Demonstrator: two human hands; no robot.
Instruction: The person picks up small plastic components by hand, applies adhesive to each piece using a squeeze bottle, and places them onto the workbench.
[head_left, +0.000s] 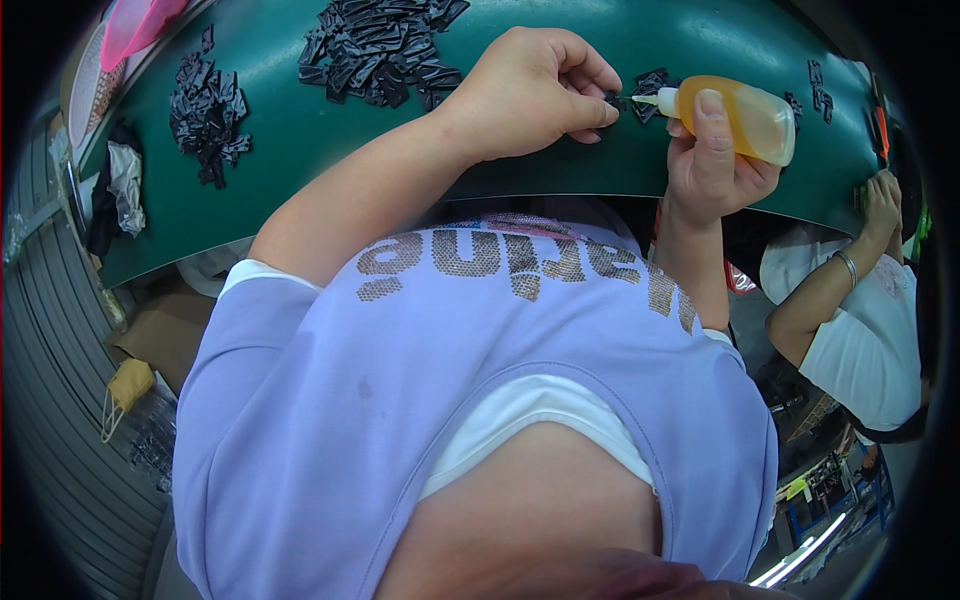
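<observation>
Black plastic piece [612,99] pinched in left hand [535,92] fingertips, over green tabletop [300,130] far centre. Right hand [712,165] wrapped around amber squeeze bottle [745,117], nozzle touching piece. Advice: squeeze lightly, keep nozzle steady, one small drop.

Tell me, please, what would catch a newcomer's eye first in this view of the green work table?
Most striking is the amber squeeze bottle, held in the right hand at the table's near edge, its white nozzle aimed at a small black part pinched in the left hand. Behind them, heaps of black parts lie on the green table. At the right edge, another person's hands rest at the same table.
</observation>
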